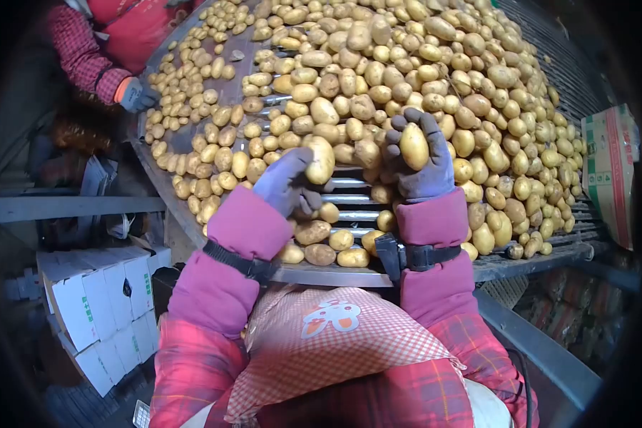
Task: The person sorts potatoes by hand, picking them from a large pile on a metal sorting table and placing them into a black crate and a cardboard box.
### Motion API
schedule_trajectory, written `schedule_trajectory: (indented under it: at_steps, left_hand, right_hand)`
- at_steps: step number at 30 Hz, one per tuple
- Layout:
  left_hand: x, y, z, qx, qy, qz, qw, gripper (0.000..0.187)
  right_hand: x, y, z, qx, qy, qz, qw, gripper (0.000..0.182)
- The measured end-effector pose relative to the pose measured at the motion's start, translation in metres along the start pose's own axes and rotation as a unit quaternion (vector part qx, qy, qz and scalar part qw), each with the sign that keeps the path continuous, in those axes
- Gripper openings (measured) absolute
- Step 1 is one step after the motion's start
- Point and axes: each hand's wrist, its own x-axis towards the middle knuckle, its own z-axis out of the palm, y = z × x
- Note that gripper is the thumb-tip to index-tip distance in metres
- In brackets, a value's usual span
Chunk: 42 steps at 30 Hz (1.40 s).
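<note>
My left hand [284,180], in a purple glove with dark fingers, grips a potato [320,161] between thumb and fingers. Turned palm up, my right hand [429,177] wears a matching glove and has its fingers curled about another potato [414,147]. Both hands are just above a conveyor of metal rollers [352,200], whose bars show between my wrists. A large heap of potatoes [392,73] lies beyond and to the right of my hands. Several more potatoes [320,254] rest at the near edge, below my left hand.
Across at the upper left, a co-worker's gloved hand [138,94] is beside smaller potatoes [185,96]. White cartons [100,299] are stacked at the lower left. An open cardboard box [610,171] stands at the right. The metal rim [332,276] runs before my checked apron.
</note>
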Motion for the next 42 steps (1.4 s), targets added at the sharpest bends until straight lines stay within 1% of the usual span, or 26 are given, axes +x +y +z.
schedule_trajectory:
  at_steps: [1,2,3,6,9,10,13,15,17,19,21,22,23,24,25,27,29,31,33,35,36,37,38,39,41,42]
  left_hand:
    - [-0.021,0.021,0.011,-0.025,0.038,-0.030,0.999,0.042]
    - [-0.026,0.020,0.009,-0.207,-0.010,-0.019,0.978,0.040]
    - [-0.029,0.018,0.006,-0.210,-0.003,-0.012,0.978,0.040]
    - [-0.038,0.004,-0.011,-0.337,-0.062,-0.003,0.939,0.044]
    - [-0.050,0.005,-0.009,-0.300,-0.024,0.024,0.953,0.045]
    - [-0.056,0.007,-0.006,-0.255,0.031,0.022,0.966,0.048]
    - [-0.070,0.014,-0.001,-0.295,0.029,0.026,0.955,0.053]
    - [-0.084,0.011,-0.001,-0.306,0.072,0.039,0.948,0.057]
    - [-0.116,0.005,-0.014,-0.139,0.204,0.023,0.969,0.057]
    - [-0.169,0.004,-0.036,-0.201,0.258,0.076,0.942,0.056]
    - [-0.246,-0.025,-0.098,-0.219,0.273,0.095,0.932,0.058]
    - [-0.294,-0.062,-0.143,-0.204,0.338,0.086,0.915,0.061]
    - [-0.320,-0.070,-0.135,-0.044,0.543,0.062,0.836,0.063]
    - [-0.340,-0.061,-0.125,0.038,0.580,-0.063,0.811,0.060]
    - [-0.372,-0.096,-0.160,0.333,0.537,-0.128,0.765,0.058]
    - [-0.371,-0.110,-0.164,0.563,0.560,-0.092,0.601,0.056]
    - [-0.320,-0.093,-0.164,0.342,0.565,0.085,0.746,0.051]
    - [-0.261,-0.039,-0.127,0.472,0.458,0.051,0.751,0.049]
    - [-0.196,-0.017,-0.094,0.472,0.337,0.102,0.808,0.053]
    - [-0.151,-0.010,-0.068,0.702,0.200,0.069,0.680,0.066]
    - [-0.139,-0.013,-0.065,0.704,0.198,0.073,0.678,0.066]
    - [-0.128,-0.016,-0.063,0.761,0.166,0.080,0.622,0.073]
    - [-0.121,-0.015,-0.064,0.813,0.135,0.086,0.560,0.080]
    - [-0.116,-0.009,-0.071,0.816,0.136,0.088,0.555,0.080]
    - [-0.107,0.023,-0.075,0.816,0.089,-0.051,0.569,0.086]
    - [-0.104,0.028,-0.083,0.811,0.095,-0.052,0.575,0.085]
  right_hand:
    - [0.001,-0.001,-0.001,0.006,0.014,0.023,1.000,0.038]
    - [0.001,0.000,0.001,0.002,0.007,0.014,1.000,0.040]
    - [-0.002,0.004,0.003,-0.131,0.003,-0.046,0.990,0.042]
    - [0.001,-0.001,0.006,-0.005,-0.009,0.007,1.000,0.043]
    - [0.001,-0.002,0.011,0.038,0.004,0.041,0.998,0.040]
    - [0.001,0.001,0.012,-0.010,0.010,0.020,1.000,0.041]
    - [-0.003,0.000,0.015,-0.028,0.008,0.019,0.999,0.041]
    - [-0.002,0.000,0.014,-0.028,-0.018,0.017,0.999,0.044]
    - [0.001,0.002,0.011,-0.007,-0.001,0.027,1.000,0.047]
    - [0.001,0.007,0.012,-0.108,0.014,-0.020,0.994,0.047]
    - [0.004,0.008,0.004,-0.075,-0.005,-0.009,0.997,0.046]
    - [0.005,0.007,0.002,-0.030,-0.010,0.016,0.999,0.043]
    - [0.008,0.007,-0.002,-0.031,-0.014,0.015,0.999,0.043]
    - [0.011,0.007,-0.008,0.001,-0.027,0.033,0.999,0.043]
    - [0.012,0.009,-0.009,0.034,-0.040,0.052,0.997,0.043]
    - [0.013,0.010,-0.006,0.051,-0.028,0.066,0.996,0.044]
    - [0.013,0.011,-0.007,0.028,-0.022,0.055,0.998,0.043]
    - [0.015,0.011,-0.011,0.056,-0.036,0.075,0.995,0.043]
    - [0.015,0.009,-0.014,0.085,-0.046,0.087,0.991,0.044]
    - [0.012,0.010,-0.008,0.055,-0.032,0.081,0.995,0.043]
    - [0.009,0.010,-0.003,-0.016,-0.021,0.055,0.998,0.043]
    - [0.009,0.010,-0.003,0.030,-0.059,0.059,0.996,0.043]
    - [0.007,0.008,-0.001,0.019,-0.035,0.063,0.997,0.043]
    - [0.004,0.007,0.003,0.008,-0.012,0.068,0.998,0.043]
    - [0.002,0.012,0.001,-0.034,-0.019,0.041,0.998,0.043]
    - [0.003,0.014,0.001,-0.082,-0.025,0.017,0.996,0.043]
